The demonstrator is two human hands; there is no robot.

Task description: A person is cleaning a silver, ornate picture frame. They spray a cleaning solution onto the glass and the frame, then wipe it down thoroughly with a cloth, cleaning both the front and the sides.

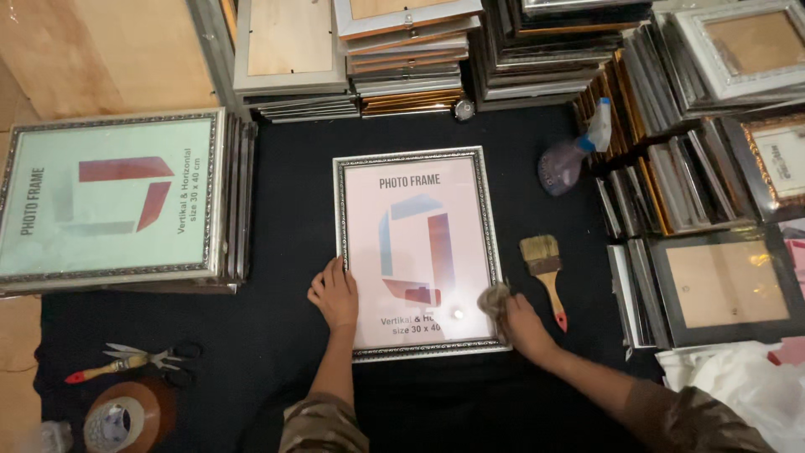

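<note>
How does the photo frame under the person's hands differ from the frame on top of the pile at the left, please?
The middle frame lies alone on the black cloth, upright to the camera; the left frame tops a pile and is turned sideways. The middle frame's insert looks pinkish, the left frame's greenish. The left hand and the right hand, which holds a cloth wad, touch the middle frame; nothing touches the left one. Both have ornate silver borders.

Tape roll (119, 422) and right-hand frame stacks (755, 50) cut off by picture edges
</note>
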